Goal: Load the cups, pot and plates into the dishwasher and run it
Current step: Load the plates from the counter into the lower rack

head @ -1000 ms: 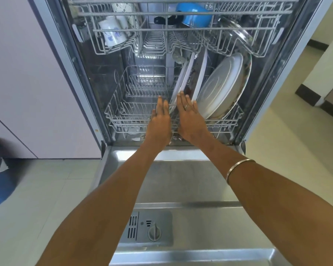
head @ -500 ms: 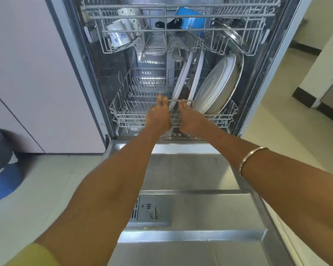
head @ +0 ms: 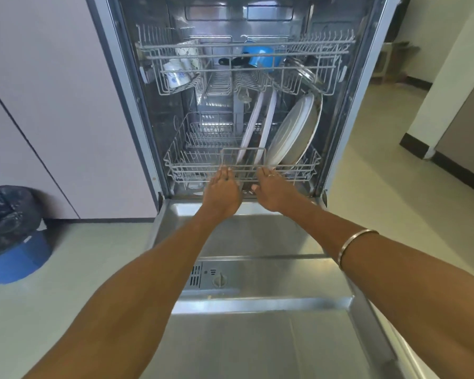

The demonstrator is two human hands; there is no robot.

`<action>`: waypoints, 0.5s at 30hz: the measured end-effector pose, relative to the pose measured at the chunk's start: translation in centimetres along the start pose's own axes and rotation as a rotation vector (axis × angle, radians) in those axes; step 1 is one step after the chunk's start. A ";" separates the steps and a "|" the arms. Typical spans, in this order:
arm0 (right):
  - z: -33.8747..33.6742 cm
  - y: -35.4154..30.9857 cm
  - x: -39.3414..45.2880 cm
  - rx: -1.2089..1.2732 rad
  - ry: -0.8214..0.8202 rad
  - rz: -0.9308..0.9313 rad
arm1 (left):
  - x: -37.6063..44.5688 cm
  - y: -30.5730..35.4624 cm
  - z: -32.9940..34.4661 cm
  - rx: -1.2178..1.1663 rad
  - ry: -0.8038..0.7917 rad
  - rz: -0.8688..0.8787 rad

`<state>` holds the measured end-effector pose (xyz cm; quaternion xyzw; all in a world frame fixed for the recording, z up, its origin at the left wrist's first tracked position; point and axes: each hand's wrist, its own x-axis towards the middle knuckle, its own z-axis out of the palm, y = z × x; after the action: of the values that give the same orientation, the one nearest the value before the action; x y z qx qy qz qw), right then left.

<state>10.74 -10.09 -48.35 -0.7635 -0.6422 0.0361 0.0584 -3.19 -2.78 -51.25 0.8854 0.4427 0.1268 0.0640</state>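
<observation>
At the far left a bin (head: 11, 231) with a black liner stands on the floor, well apart from the dishwasher (head: 367, 91). Inside, in the upper rack (head: 326, 54), the cups (head: 179, 68) sit at the left side, tipped over so water can run off them. To their right lies the blue pot (head: 260, 58), its black handle pointing left, and further right a steel lid (head: 305, 76) leans in the wires.

Below, your left hand (head: 221, 188) rests against the front rim of the lower rack (head: 181, 165), fingers straight and together, holding nothing. Your right hand (head: 270, 187) does the same just beside it, fingers flat on the wire (a ring shows on one finger). Both palms push from the front, I think because the loaded rack rolls straight only when pressed evenly at its middle. The rack seems fully inside now, so the loading looks done and the door (head: 257, 337) is still down.

The plates (head: 293, 129) stand on edge in the right half of the rack: two thin ones upright, then larger ones leaning left, so the spray reaches each face. How many large plates are stacked there, you cannot tell. The fingertips are partly mixed with the wires. The control panel is not visible, and the front of the door is cut off by the frame.
</observation>
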 end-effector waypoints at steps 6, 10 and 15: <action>1.4 -0.7 -4.7 0.078 -0.046 0.062 | -4.2 -0.3 1.2 -0.078 -0.003 -0.033; 2.8 -0.7 -7.8 0.121 -0.022 0.079 | -7.7 0.1 1.1 -0.070 -0.043 -0.013; 3.2 -1.2 -11.7 0.085 -0.037 0.105 | -12.0 -0.4 1.3 -0.052 -0.112 -0.025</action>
<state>7.13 -21.23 -51.59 -0.7922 -0.6001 0.0804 0.0769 -10.01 -12.12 -54.64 0.8836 0.4458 0.0876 0.1134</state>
